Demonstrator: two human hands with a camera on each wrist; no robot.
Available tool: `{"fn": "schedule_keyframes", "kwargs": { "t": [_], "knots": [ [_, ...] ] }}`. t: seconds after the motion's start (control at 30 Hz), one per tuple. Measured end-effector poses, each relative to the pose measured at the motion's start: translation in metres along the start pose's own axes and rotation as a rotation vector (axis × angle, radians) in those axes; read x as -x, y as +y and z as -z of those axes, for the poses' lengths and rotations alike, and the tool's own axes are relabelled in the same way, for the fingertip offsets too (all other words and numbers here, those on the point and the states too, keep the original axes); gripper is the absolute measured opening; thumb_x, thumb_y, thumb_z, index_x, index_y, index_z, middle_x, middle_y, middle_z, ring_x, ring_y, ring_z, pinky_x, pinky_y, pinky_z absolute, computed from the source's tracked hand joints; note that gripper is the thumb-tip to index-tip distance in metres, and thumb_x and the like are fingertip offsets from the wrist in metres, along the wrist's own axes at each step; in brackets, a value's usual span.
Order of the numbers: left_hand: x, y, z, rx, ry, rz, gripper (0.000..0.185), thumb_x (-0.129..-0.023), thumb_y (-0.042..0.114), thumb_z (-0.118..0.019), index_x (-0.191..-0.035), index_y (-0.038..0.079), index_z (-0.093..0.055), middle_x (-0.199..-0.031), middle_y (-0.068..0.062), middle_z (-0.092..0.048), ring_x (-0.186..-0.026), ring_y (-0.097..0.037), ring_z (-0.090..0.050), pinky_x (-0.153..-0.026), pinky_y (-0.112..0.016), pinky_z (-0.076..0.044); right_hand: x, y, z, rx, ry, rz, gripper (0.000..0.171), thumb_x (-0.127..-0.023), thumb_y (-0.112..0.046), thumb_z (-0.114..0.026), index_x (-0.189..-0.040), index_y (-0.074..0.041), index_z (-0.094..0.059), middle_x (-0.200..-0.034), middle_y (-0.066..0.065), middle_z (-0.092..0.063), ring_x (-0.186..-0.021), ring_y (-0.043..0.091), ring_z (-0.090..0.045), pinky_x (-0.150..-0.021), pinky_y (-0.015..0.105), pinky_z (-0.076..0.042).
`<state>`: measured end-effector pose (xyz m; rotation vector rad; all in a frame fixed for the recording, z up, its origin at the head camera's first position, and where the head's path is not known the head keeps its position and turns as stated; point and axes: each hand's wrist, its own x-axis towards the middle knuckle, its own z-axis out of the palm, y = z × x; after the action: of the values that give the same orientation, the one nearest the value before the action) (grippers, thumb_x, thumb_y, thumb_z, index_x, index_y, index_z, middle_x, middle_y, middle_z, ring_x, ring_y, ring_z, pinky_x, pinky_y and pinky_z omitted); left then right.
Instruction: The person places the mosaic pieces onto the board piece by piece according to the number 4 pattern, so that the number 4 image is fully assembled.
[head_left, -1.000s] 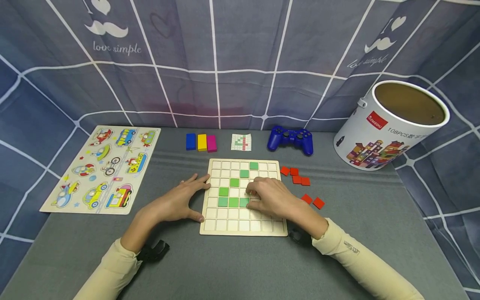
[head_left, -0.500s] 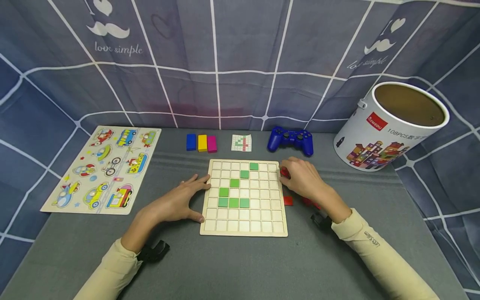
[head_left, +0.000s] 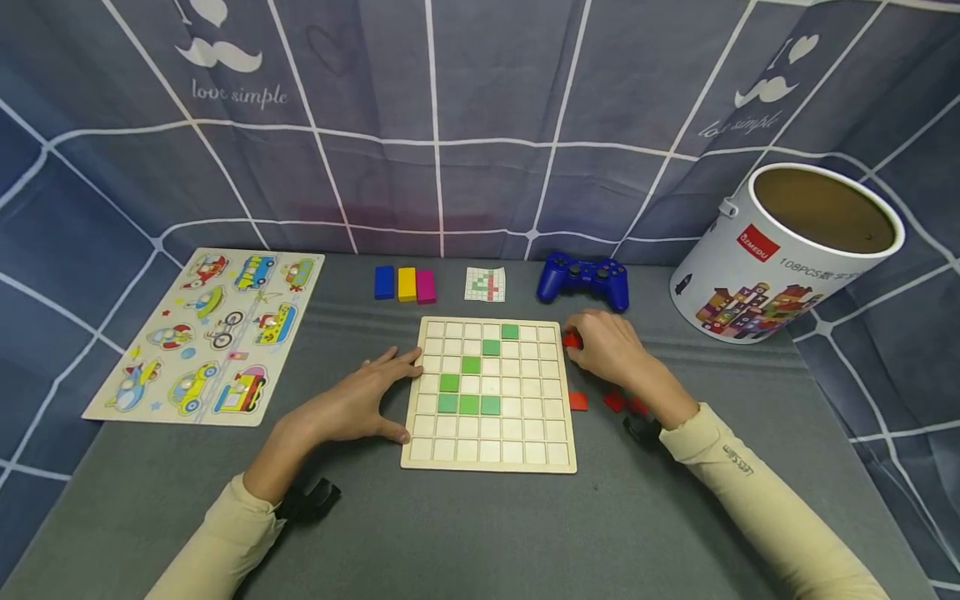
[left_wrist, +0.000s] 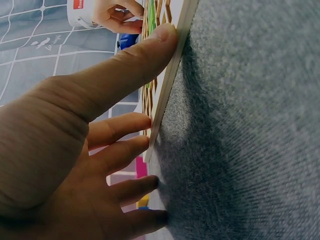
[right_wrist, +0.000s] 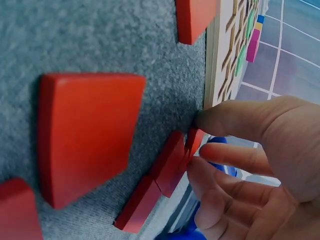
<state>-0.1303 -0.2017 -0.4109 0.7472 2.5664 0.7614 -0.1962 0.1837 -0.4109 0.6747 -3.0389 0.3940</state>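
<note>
We steady wooden grid board with left hand, fingers spread flat, thumb against board's left edge. Right hand at board's upper right corner, thumb and fingers pinching red square tile from tile cluster on grey felt. We judge step as pick-up; next move needs clean lift, then seating in empty cell. Green tiles already in board. Tiles thin, smooth, glossy; board pale, matte.

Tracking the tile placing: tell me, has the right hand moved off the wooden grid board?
Yes. The right hand moved right, off the wooden grid board, to the red square tiles beside it.
</note>
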Motion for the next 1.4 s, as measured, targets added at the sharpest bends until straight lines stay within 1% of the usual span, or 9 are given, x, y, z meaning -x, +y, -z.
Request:
{"fn": "schedule_keyframes", "kwargs": {
  "t": [0.2,0.4,0.53,0.7,0.87,0.97,1.17,1.3,1.4],
  "knots": [
    [0.000,0.001,0.002,-0.004,-0.005,-0.001,0.093,-0.069,0.031,-0.093,-0.146,0.004,-0.049,-0.164,-0.008,-0.024,-0.150,-0.040,-0.012,-0.114,-0.068,-0.012,-0.001,0.001,0.003,0.007,-0.022,-0.012,0.019,-0.080,-0.012,-0.079,-0.096,-0.005,-0.072,-0.082,0.006,-0.061,-0.066,0.021,-0.055,-0.051,0.038,-0.047],
    [0.000,0.001,0.001,-0.001,-0.006,0.003,0.093,-0.069,0.031,-0.093,-0.146,0.004,-0.048,-0.164,-0.008,-0.023,-0.150,-0.040,-0.011,-0.114,-0.067,-0.012,-0.004,-0.004,0.004,0.046,0.034,0.028,0.018,-0.077,-0.008,-0.076,-0.094,-0.005,-0.072,-0.085,0.008,-0.061,-0.064,0.024,-0.056,-0.050,0.040,-0.048],
    [0.001,0.002,0.002,0.002,-0.005,0.005,0.094,-0.068,0.030,-0.093,-0.146,0.004,-0.048,-0.164,-0.009,-0.023,-0.150,-0.041,-0.012,-0.114,-0.067,-0.012,-0.007,-0.011,0.005,0.030,0.048,0.052,0.021,-0.077,-0.009,-0.076,-0.098,-0.005,-0.073,-0.087,0.009,-0.062,-0.065,0.025,-0.057,-0.051,0.040,-0.049],
    [0.000,0.002,0.002,0.001,-0.006,0.000,0.093,-0.069,0.031,-0.093,-0.146,0.004,-0.049,-0.164,-0.009,-0.023,-0.150,-0.041,-0.012,-0.114,-0.067,-0.013,-0.011,-0.025,0.004,-0.042,0.019,0.090,0.026,-0.079,-0.010,-0.076,-0.104,-0.005,-0.073,-0.093,0.008,-0.064,-0.062,0.020,-0.055,-0.049,0.034,-0.046],
    [-0.001,0.002,0.001,0.001,-0.010,0.004,0.093,-0.069,0.032,-0.093,-0.146,0.004,-0.049,-0.164,-0.008,-0.023,-0.150,-0.040,-0.011,-0.114,-0.067,-0.013,-0.018,-0.040,-0.003,-0.085,0.004,0.161,0.025,-0.081,-0.008,-0.075,-0.105,-0.004,-0.073,-0.096,0.008,-0.065,-0.060,0.016,-0.051,-0.047,0.030,-0.043],
    [-0.001,0.002,0.001,0.001,-0.010,0.009,0.093,-0.069,0.032,-0.093,-0.146,0.005,-0.049,-0.164,-0.007,-0.024,-0.150,-0.040,-0.011,-0.114,-0.067,-0.013,-0.023,-0.049,-0.007,-0.090,-0.006,0.181,0.023,-0.082,-0.008,-0.075,-0.104,-0.005,-0.074,-0.095,0.006,-0.064,-0.061,0.016,-0.051,-0.049,0.031,-0.044],
    [0.000,0.001,0.001,-0.002,-0.007,0.006,0.094,-0.068,0.033,-0.093,-0.146,0.005,-0.049,-0.164,-0.008,-0.024,-0.150,-0.040,-0.011,-0.114,-0.068,-0.013,-0.030,-0.061,-0.012,-0.070,-0.057,0.173,0.021,-0.081,-0.006,-0.075,-0.102,-0.007,-0.075,-0.091,0.003,-0.062,-0.067,0.019,-0.053,-0.054,0.034,-0.045],
    [0.000,0.000,0.001,-0.003,-0.006,0.004,0.093,-0.069,0.032,-0.093,-0.146,0.005,-0.049,-0.164,-0.007,-0.024,-0.150,-0.040,-0.011,-0.114,-0.068,-0.013,-0.033,-0.064,-0.011,-0.064,-0.081,0.176,0.019,-0.082,-0.006,-0.075,-0.101,-0.008,-0.075,-0.086,0.001,-0.059,-0.065,0.018,-0.050,-0.051,0.032,-0.042],
    [0.000,0.001,0.001,0.002,-0.005,0.003,0.093,-0.069,0.031,-0.093,-0.146,0.004,-0.049,-0.164,-0.007,-0.024,-0.150,-0.040,-0.011,-0.114,-0.068,-0.013,-0.033,-0.066,-0.010,-0.060,-0.094,0.188,0.012,-0.083,-0.007,-0.076,-0.094,-0.011,-0.075,-0.082,0.000,-0.056,-0.064,0.017,-0.046,-0.049,0.030,-0.037]
  ]
}}
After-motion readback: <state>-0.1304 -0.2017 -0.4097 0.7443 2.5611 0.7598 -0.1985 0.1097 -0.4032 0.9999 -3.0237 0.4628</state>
